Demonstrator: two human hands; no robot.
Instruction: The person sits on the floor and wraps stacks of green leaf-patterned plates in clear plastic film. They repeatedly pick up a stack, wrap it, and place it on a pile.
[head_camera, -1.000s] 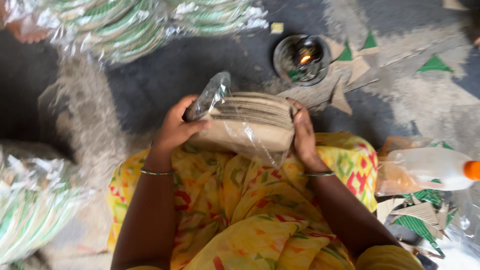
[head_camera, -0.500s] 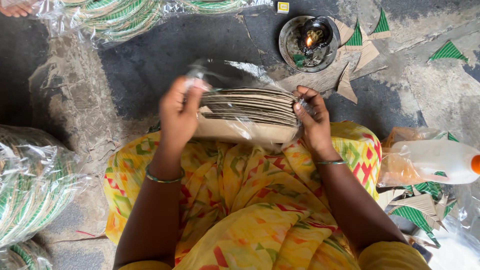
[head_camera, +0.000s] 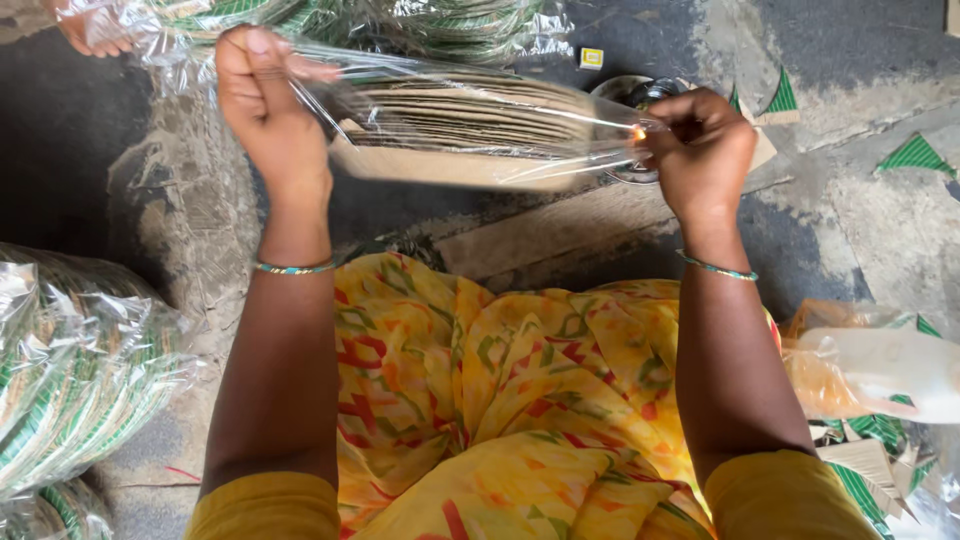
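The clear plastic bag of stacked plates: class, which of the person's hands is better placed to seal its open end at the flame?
Probably the right hand: it pinches the clear plastic bag end beside the small flame. The left hand holds the far end.

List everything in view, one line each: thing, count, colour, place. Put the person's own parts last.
stack of paper plates: one, brown, in a clear plastic bag held up between both hands
small flame: one, orange, at the bag's right end
metal bowl: one, silvery, on the floor behind the bag
wrapped plate bundles: several, green and white, lower left and along the top
triangular paper scraps: several, green, floor at right
small box: one, yellow, top centre
bangles: two, green, one on each wrist
left hand: pinches the bag's left end
right hand: pinches the bag's right end
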